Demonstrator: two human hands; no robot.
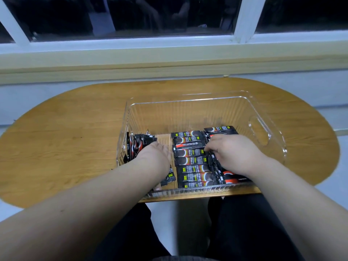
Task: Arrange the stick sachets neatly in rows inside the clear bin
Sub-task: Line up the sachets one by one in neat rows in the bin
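Observation:
A clear ribbed bin (188, 102) stands on the wooden table. Inside it, several black stick sachets (192, 161) lie flat in a row down the middle. Another group of sachets (138, 145) stands on edge against the bin's left wall. My left hand (156, 153) reaches into the bin beside that left group, fingers fairly straight and touching the sachets' ends. My right hand (231, 151) lies over a right-hand pile of sachets (220, 129), its fingers curled down round some of them. Much of that pile is hidden beneath the hand.
The oval wooden table (75, 129) sits under a window sill (169, 57). The bin has a cut-out handle (261, 132) in its right wall. My dark-clothed legs (244, 232) are below the table's near edge.

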